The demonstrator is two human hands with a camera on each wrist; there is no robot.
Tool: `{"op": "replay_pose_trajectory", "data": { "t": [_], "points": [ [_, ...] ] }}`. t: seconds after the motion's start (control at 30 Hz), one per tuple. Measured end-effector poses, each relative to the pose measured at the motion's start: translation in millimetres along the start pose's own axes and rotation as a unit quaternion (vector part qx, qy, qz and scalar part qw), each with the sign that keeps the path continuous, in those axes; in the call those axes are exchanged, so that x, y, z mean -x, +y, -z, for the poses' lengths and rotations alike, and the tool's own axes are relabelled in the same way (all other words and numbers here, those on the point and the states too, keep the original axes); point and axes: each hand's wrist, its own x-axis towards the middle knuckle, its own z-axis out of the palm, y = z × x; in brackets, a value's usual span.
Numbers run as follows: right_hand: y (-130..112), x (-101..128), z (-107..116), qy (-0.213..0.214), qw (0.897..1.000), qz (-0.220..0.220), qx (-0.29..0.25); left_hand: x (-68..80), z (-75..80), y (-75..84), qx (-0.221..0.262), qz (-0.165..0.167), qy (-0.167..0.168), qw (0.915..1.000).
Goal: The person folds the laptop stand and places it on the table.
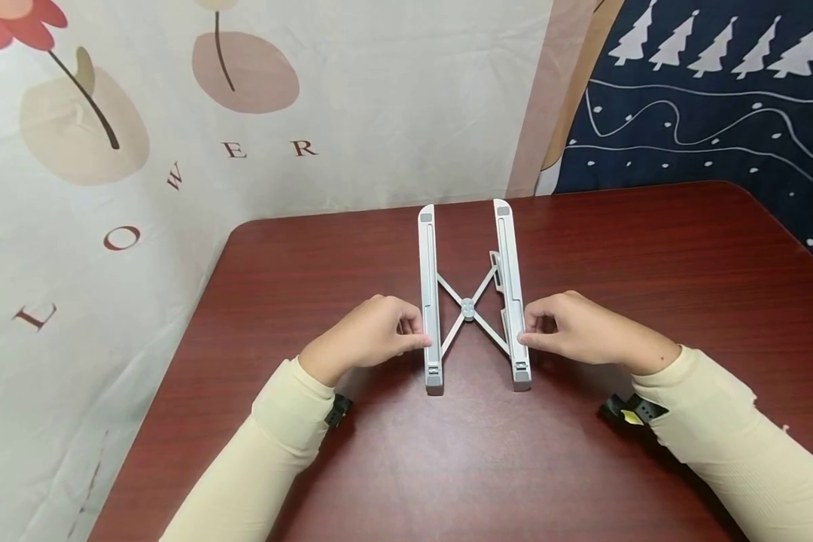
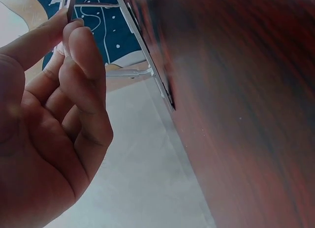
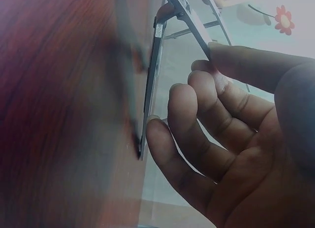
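Between the hands, a folding stand (image 1: 470,301) lies on the table (image 1: 650,263); left hand (image 1: 369,331) and right hand (image 1: 576,327) apparently pinch its rails, so keep pressure even and level.

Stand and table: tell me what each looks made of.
Stand: probably aluminium or silver-painted plastic, going by its matte pale-grey rails and thin crossed struts with crisp edges; the look alone doesn't settle it. Table: wood or wood-grain laminate, given its reddish-brown streaked grain and slight sheen.
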Motion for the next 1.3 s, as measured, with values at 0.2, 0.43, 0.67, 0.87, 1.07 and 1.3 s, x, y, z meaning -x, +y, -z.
{"op": "replay_pose_trajectory", "data": {
  "t": [0.2, 0.43, 0.67, 0.87, 1.07, 1.3],
  "points": [
    [-1.1, -0.9, -1.1, 0.002, 1.000, 0.009, 0.000, -0.5, -0.6, 0.4, 0.002, 0.004, -0.003, 1.0000],
    [-3.3, -0.3, -0.9, 0.005, 1.000, 0.014, -0.003, 0.1, -1.6, 2.5, -0.006, -0.007, 0.004, 1.0000],
    [-5.1, -0.4, -1.6, 0.007, 1.000, 0.014, -0.001, 0.6, -1.5, 5.2, -0.009, -0.002, 0.009, 0.9999],
    [-5.8, 0.5, -2.9, 0.010, 1.000, 0.010, -0.004, 0.4, -2.2, 7.2, -0.012, 0.001, 0.008, 0.9999],
    [-5.4, 1.8, -4.2, 0.010, 1.000, 0.009, -0.007, -0.3, -3.7, 8.9, -0.011, 0.001, 0.004, 0.9999],
    [-6.4, -1.2, -4.2, 0.009, 1.000, 0.016, -0.011, 0.5, -3.3, 9.2, 0.007, -0.001, 0.004, 1.0000]
  ]
}}
